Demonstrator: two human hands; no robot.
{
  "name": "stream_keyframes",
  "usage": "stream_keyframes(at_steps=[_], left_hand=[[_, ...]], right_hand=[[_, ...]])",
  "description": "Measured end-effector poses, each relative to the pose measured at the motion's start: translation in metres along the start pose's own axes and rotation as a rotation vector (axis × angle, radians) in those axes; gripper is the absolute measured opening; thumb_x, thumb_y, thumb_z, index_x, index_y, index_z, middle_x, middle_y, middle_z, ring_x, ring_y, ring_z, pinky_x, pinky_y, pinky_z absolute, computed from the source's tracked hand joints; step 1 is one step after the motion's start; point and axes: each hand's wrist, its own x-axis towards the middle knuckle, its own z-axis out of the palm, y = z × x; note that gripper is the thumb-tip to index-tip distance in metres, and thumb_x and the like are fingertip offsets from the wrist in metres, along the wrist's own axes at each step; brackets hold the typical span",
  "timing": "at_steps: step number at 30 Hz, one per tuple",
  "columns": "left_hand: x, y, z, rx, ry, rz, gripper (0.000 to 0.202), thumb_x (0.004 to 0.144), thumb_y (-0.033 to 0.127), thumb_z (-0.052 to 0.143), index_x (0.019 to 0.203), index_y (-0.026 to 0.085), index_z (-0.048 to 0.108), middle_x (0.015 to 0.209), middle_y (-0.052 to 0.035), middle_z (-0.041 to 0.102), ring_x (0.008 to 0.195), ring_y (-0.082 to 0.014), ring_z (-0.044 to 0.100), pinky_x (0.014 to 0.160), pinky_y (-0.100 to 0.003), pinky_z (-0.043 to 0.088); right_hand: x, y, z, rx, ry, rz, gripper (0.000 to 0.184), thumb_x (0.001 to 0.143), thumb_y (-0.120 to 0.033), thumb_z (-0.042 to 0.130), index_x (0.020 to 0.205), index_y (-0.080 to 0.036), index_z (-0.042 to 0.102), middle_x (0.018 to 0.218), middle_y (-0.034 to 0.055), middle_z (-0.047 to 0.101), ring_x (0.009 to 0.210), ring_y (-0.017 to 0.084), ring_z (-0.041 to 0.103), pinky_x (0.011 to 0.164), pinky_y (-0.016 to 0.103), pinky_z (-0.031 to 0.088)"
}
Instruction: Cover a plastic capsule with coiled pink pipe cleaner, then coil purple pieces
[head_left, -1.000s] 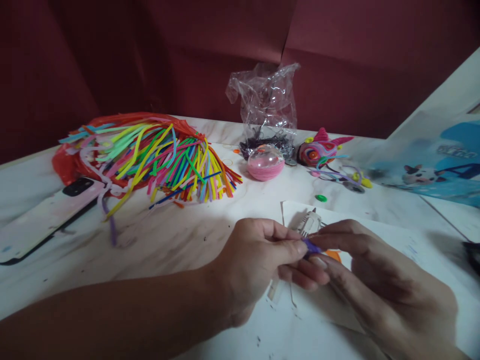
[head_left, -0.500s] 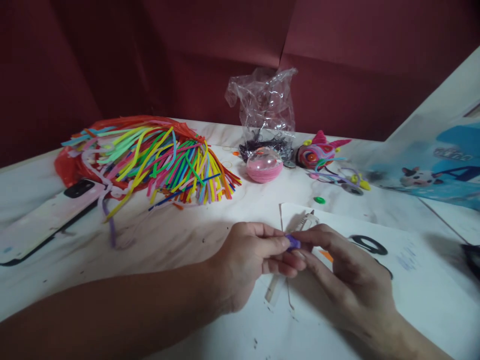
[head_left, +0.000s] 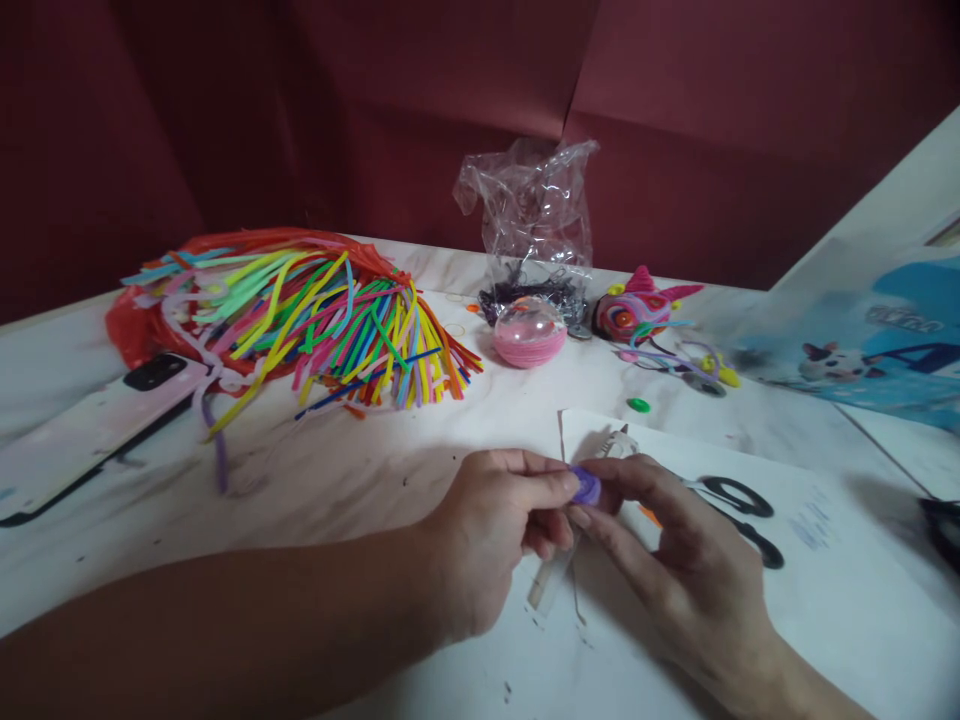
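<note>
My left hand (head_left: 499, 525) and my right hand (head_left: 675, 560) meet over the white table, both pinching a small purple coiled piece (head_left: 586, 486) between thumbs and fingertips. The fingers of both hands are closed on it. A white plastic tool (head_left: 555, 580) lies on the table under my hands, partly hidden. Black-handled scissors (head_left: 739, 505) rest on a white paper sheet (head_left: 825, 560) just right of my right hand.
A heap of coloured pipe cleaners (head_left: 322, 325) on a red bag lies at the back left, a phone (head_left: 90, 435) beside it. A clear plastic bag (head_left: 532, 225), a pink ball (head_left: 529, 331), a coiled unicorn figure (head_left: 637, 305) and a green button (head_left: 638, 405) sit behind.
My right hand has drawn back a little, uncovering the scissors on the paper. The purple piece stays pinched between both hands, now turned so its round face shows.
</note>
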Motion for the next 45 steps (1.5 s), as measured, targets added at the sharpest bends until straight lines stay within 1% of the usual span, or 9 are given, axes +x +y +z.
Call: stream_keyframes(at_steps=[6, 11, 15, 19, 25, 28, 34, 38, 45], left_hand=[[-0.003, 0.001, 0.001, -0.034, 0.004, -0.022, 0.005, 0.069, 0.008, 0.059, 0.065, 0.01, 0.057, 0.05, 0.0018, 0.053, 0.041, -0.0038, 0.041, 0.043, -0.019, 0.025], [-0.004, 0.002, 0.001, -0.035, -0.033, -0.013, 0.005, 0.068, 0.01, 0.06, 0.064, 0.01, 0.056, 0.048, 0.0027, 0.051, 0.042, -0.0046, 0.042, 0.044, -0.019, 0.026], [-0.004, 0.004, 0.001, -0.016, -0.07, -0.018, 0.006, 0.069, 0.014, 0.06, 0.066, 0.01, 0.058, 0.058, 0.0002, 0.055, 0.044, -0.0048, 0.044, 0.045, -0.02, 0.027], [-0.004, 0.005, -0.001, -0.017, -0.077, -0.043, 0.01, 0.072, 0.019, 0.059, 0.067, 0.01, 0.058, 0.062, 0.0002, 0.054, 0.046, -0.0041, 0.043, 0.044, -0.019, 0.026], [-0.002, 0.006, -0.005, 0.064, -0.231, -0.081, 0.014, 0.074, 0.021, 0.059, 0.074, 0.008, 0.063, 0.061, 0.0007, 0.049, 0.046, -0.004, 0.04, 0.044, -0.018, 0.028], [-0.001, 0.006, -0.005, 0.061, -0.267, -0.103, 0.01, 0.074, 0.018, 0.058, 0.073, 0.009, 0.063, 0.059, 0.0009, 0.049, 0.044, -0.0041, 0.039, 0.043, -0.019, 0.028], [0.0, 0.006, -0.004, 0.079, -0.243, -0.095, 0.009, 0.073, 0.018, 0.058, 0.069, 0.01, 0.06, 0.048, 0.0034, 0.046, 0.04, -0.0041, 0.037, 0.042, -0.018, 0.027], [0.0, 0.006, -0.005, 0.084, -0.262, -0.087, 0.011, 0.074, 0.018, 0.058, 0.074, 0.008, 0.062, 0.054, 0.0016, 0.049, 0.043, -0.0041, 0.038, 0.042, -0.018, 0.028], [-0.003, 0.006, -0.004, 0.113, -0.221, -0.084, 0.008, 0.07, 0.018, 0.06, 0.068, 0.01, 0.059, 0.056, 0.001, 0.051, 0.043, -0.0042, 0.039, 0.043, -0.019, 0.029]], right_hand=[[0.001, -0.004, -0.002, -0.039, 0.018, -0.005, 0.018, 0.083, -0.015, 0.057, 0.1, -0.02, 0.055, 0.073, 0.0, 0.052, 0.065, 0.012, 0.051, 0.055, 0.021, 0.043], [0.002, -0.006, -0.002, -0.032, 0.023, 0.004, 0.016, 0.084, -0.016, 0.057, 0.1, -0.02, 0.056, 0.072, -0.0003, 0.051, 0.065, 0.012, 0.051, 0.056, 0.022, 0.042], [-0.001, -0.003, -0.004, 0.003, 0.024, 0.003, 0.021, 0.085, -0.015, 0.056, 0.104, -0.022, 0.055, 0.075, 0.0001, 0.053, 0.067, 0.012, 0.052, 0.058, 0.023, 0.043], [-0.002, -0.003, -0.005, 0.049, 0.03, 0.017, 0.023, 0.084, -0.014, 0.058, 0.105, -0.023, 0.056, 0.079, 0.0007, 0.055, 0.065, 0.012, 0.051, 0.058, 0.024, 0.042], [0.001, -0.009, -0.006, 0.165, 0.033, 0.11, 0.022, 0.082, -0.014, 0.06, 0.101, -0.025, 0.06, 0.07, -0.002, 0.053, 0.067, 0.012, 0.053, 0.061, 0.022, 0.045], [0.0, -0.011, -0.008, 0.207, 0.032, 0.141, 0.025, 0.081, -0.014, 0.061, 0.101, -0.029, 0.061, 0.068, -0.0034, 0.053, 0.067, 0.012, 0.055, 0.06, 0.02, 0.046], [-0.001, -0.013, -0.01, 0.184, 0.033, 0.138, 0.024, 0.081, -0.015, 0.06, 0.1, -0.03, 0.061, 0.069, -0.0024, 0.054, 0.068, 0.013, 0.055, 0.059, 0.022, 0.047], [-0.002, -0.011, -0.011, 0.151, 0.015, 0.119, 0.024, 0.082, -0.015, 0.06, 0.101, -0.028, 0.061, 0.069, -0.0011, 0.053, 0.07, 0.015, 0.056, 0.058, 0.024, 0.046], [-0.004, -0.012, -0.011, 0.135, 0.015, 0.094, 0.025, 0.082, -0.016, 0.06, 0.102, -0.03, 0.06, 0.075, 0.0, 0.058, 0.068, 0.015, 0.056, 0.056, 0.024, 0.046]])
